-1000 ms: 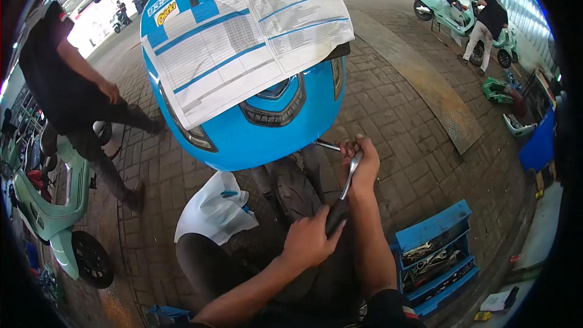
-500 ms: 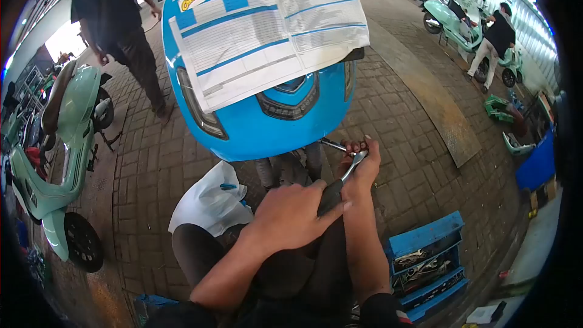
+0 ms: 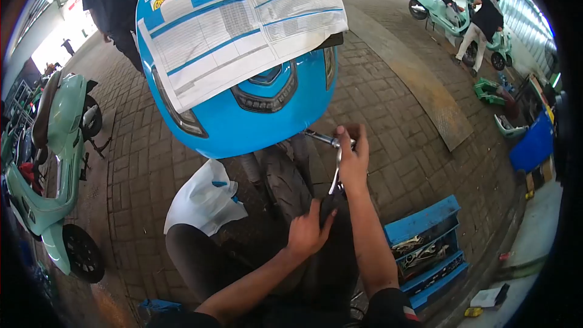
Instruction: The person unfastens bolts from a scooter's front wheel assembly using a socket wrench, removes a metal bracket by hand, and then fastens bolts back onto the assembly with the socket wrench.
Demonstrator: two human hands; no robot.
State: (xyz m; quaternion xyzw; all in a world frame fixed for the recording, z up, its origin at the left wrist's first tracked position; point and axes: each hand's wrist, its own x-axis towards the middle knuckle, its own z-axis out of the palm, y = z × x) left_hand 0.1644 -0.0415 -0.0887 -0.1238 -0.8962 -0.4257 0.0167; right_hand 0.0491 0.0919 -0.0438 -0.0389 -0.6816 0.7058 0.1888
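The left hand [image 3: 308, 234] is closed around the dark handle of a ratchet wrench [image 3: 335, 177], with the thumb pressed along the grip. The right hand [image 3: 353, 157] is higher, near the ratchet's head; its fingers are bent around this part and the thumb points upward. From the head, a silver extension [image 3: 322, 138] goes to the lower edge of a blue scooter [image 3: 243, 132]. Whether its tip sits on a bolt, I cannot tell, because this place is too small and dark.

The scooter stands directly in front of the person, above a black tyre [image 3: 284, 179]. A large printed sheet [image 3: 225, 42] with blue bands lies across its bodywork, a little tilted. Between the tyre and the person's left knee, a crumpled white bag [image 3: 203, 200] rests on the floor, with small blue pieces on it.

The floor [image 3: 388, 127] is of brown paving bricks, and a long rusty metal plate [image 3: 425, 88] lies on it to the right. Near the right forearm is a blue toolbox [image 3: 422, 217], open, with several wrenches [image 3: 422, 256] inside. At the left side stands a pale green scooter [image 3: 61, 164]. Farther away, one person in dark clothes [image 3: 112, 9] is at the upper left, and another person [image 3: 486, 21] leans over a mint scooter [image 3: 446, 12] beside the corrugated wall [image 3: 523, 21].
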